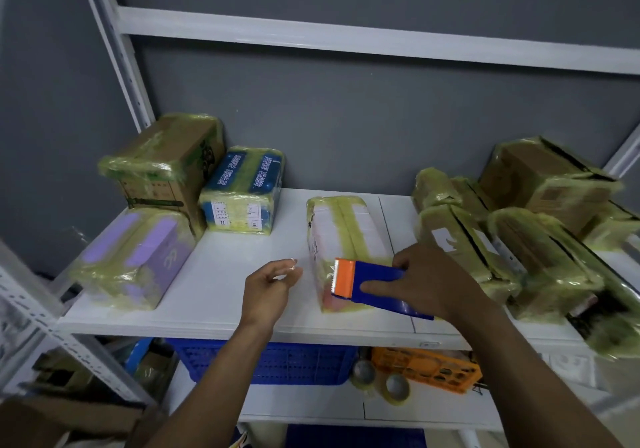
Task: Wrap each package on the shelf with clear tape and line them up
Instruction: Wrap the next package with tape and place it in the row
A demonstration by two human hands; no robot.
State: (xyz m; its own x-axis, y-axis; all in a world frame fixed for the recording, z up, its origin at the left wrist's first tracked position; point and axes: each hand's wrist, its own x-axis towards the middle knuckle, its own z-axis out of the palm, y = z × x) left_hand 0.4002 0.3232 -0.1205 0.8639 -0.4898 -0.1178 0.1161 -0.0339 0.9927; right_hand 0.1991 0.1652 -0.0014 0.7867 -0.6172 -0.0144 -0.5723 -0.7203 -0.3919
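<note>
A white package (346, 236) wrapped in yellowish tape lies on the white shelf (228, 274), near its middle. My right hand (426, 281) grips a blue and orange tape dispenser (367, 283) against the package's near end. To the left of the package, my left hand (270, 288) hovers with fingers loosely curled, and a thin strip of clear tape shows at its fingertips. Taped packages stand at the left: a purple one (135, 257), a blue one (242, 191) and a brown box (166, 163). Several taped brown packages (519, 239) crowd the right side.
A lower shelf holds a blue crate (270, 364), an orange crate (429, 368) and tape rolls (394, 387). A white metal upright (114, 49) and crossbar frame the shelf against a grey wall. Cardboard lies at the lower left.
</note>
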